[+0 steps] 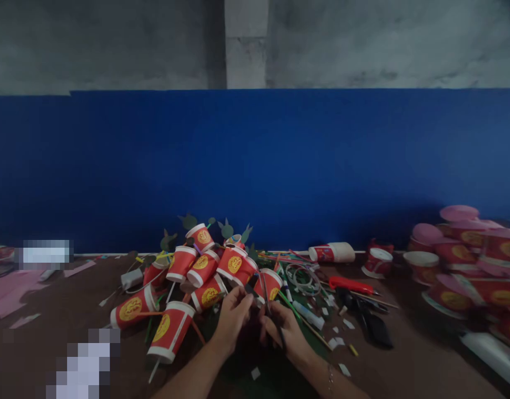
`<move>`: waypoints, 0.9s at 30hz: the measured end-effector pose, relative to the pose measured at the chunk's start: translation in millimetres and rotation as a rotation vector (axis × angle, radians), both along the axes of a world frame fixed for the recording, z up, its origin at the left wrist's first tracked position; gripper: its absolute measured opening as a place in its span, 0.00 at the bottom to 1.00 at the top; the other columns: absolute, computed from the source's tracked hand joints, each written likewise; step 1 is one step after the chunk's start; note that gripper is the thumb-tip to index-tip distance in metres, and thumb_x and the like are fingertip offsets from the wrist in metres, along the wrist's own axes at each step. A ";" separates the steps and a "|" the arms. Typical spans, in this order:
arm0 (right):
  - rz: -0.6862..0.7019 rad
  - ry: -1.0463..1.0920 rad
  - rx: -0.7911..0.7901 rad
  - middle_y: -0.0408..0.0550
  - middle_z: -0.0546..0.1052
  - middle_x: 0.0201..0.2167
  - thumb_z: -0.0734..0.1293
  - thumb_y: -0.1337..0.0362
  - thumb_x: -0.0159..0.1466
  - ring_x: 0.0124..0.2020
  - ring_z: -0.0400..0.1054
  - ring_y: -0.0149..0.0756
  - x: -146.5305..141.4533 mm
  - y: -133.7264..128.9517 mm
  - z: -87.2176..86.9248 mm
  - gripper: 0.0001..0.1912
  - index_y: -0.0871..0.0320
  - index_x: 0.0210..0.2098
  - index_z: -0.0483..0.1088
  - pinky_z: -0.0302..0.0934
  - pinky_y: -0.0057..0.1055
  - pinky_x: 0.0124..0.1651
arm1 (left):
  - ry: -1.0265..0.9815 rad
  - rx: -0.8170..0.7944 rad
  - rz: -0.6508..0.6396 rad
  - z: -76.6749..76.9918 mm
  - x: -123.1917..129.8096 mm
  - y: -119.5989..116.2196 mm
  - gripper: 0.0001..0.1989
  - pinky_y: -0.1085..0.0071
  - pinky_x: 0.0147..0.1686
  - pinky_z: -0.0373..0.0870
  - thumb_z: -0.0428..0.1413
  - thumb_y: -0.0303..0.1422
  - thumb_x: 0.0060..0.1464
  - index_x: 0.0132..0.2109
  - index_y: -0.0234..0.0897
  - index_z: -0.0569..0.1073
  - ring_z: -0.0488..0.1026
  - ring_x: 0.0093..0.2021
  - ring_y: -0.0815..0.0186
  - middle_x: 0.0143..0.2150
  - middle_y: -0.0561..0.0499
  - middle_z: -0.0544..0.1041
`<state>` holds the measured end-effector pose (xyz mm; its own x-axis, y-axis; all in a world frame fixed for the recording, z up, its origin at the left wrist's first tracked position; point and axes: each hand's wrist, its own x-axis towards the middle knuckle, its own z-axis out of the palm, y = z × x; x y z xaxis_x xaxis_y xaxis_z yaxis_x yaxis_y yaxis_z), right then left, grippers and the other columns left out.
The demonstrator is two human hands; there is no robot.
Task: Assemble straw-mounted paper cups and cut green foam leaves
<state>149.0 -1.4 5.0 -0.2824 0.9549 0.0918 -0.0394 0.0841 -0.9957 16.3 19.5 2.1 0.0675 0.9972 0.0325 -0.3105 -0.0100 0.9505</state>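
Note:
Near the middle of the table, my left hand (pixel 235 317) has its fingers pinched on a small dark piece, too dim to make out clearly. Close beside it on the right, my right hand (pixel 282 328) grips a pair of scissors (pixel 266 293), blades pointing up and away. Just behind the hands stands a red paper cup (pixel 270 284) with a yellow emblem. Left of them lies a heap of similar red cups (pixel 204 266), some with straws sticking out. A tilted cup (pixel 171 332) is nearest to my left forearm.
Right of the hands are coiled clear tubing (pixel 302 280), a red tool (pixel 350 285), a black object (pixel 375 327), a syringe-like tube (pixel 308 315) and paper scraps. Stacked cups with pink pieces (pixel 467 249) stand far right. Pink sheets (pixel 14 291) lie far left. A blue wall (pixel 255 166) rises behind.

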 end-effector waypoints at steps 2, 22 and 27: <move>0.075 -0.020 -0.012 0.38 0.68 0.12 0.66 0.45 0.51 0.12 0.58 0.25 -0.1 -0.1 -4.8 0.22 0.59 0.27 0.62 0.49 0.20 0.15 | -0.013 0.009 0.012 0.4 -0.9 1.1 0.14 0.78 0.16 0.43 0.57 0.40 0.45 0.26 0.35 0.63 0.48 0.15 0.79 0.17 0.62 0.59; 0.125 -0.076 -0.064 0.38 0.66 0.10 0.67 0.44 0.49 0.10 0.57 0.25 0.9 -2.2 -4.7 0.23 0.59 0.24 0.62 0.48 0.20 0.14 | -0.115 0.049 -0.101 -4.0 -7.3 4.9 0.13 0.78 0.16 0.40 0.57 0.37 0.45 0.26 0.37 0.60 0.44 0.14 0.79 0.14 0.65 0.53; 0.151 -0.058 -0.070 0.38 0.67 0.10 0.67 0.45 0.49 0.10 0.55 0.24 1.3 -2.8 -3.0 0.23 0.60 0.25 0.62 0.47 0.20 0.14 | -0.103 0.031 -0.104 -1.7 -7.0 3.9 0.14 0.78 0.16 0.40 0.57 0.38 0.45 0.26 0.37 0.59 0.45 0.14 0.79 0.13 0.65 0.53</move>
<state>150.3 -4.2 2.0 -0.4257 0.9049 0.0060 0.0113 0.0119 -0.9999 9.2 23.4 0.3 0.1652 0.9834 0.0752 -0.4073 -0.0015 0.9133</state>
